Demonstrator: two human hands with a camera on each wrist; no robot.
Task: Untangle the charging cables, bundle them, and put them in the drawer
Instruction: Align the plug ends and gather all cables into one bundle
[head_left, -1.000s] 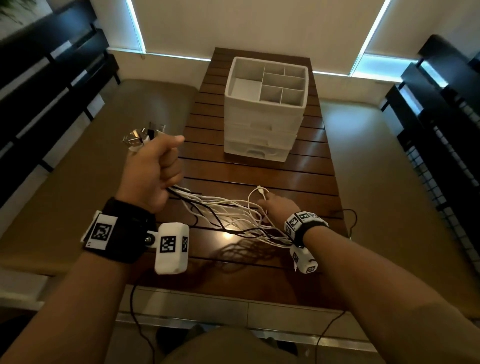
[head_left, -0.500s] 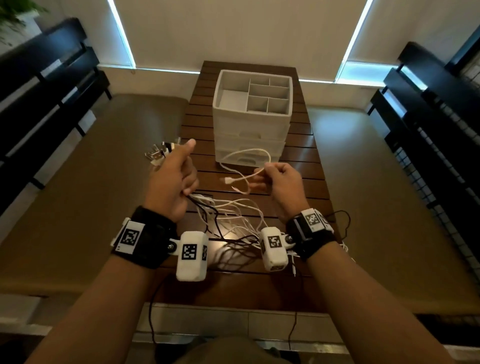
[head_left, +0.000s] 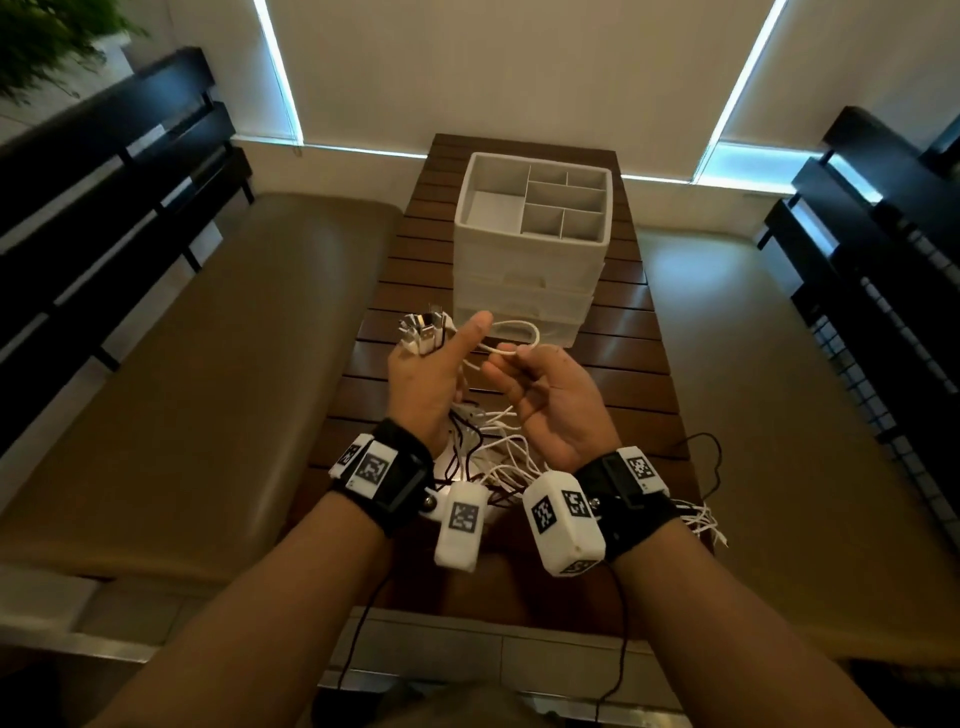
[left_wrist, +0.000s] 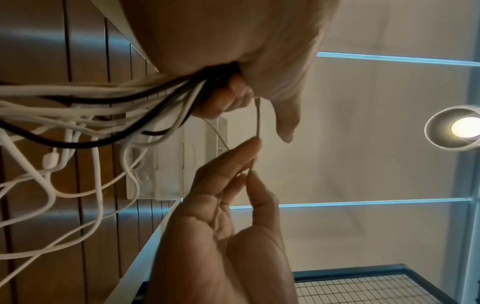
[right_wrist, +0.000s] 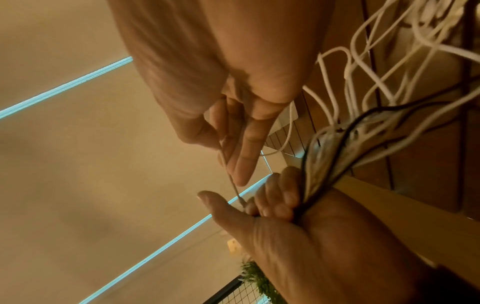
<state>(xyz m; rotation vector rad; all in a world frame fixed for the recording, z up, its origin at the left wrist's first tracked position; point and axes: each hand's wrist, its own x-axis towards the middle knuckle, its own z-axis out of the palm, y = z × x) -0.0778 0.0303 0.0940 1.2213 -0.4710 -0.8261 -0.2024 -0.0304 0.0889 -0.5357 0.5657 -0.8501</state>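
My left hand is raised over the table and grips a bunch of cables, white and black, near their ends. Their metal plugs stick out above the fist. My right hand is beside it, palm up, and pinches one white cable between thumb and forefinger. That cable runs straight up to the left fist and arcs in a loop before the drawers. The remaining cable tangle hangs down onto the table. The white drawer unit stands further back with its drawers closed.
The wooden slat table is narrow, with padded benches on both sides. An open divided tray tops the drawer unit. Loose white cable ends and a thin black wire lie by the right wrist.
My right hand lifted from the table with one white cable and carried it up to the left fist. My left hand moved inward toward the table's middle, still gripping the bunch.
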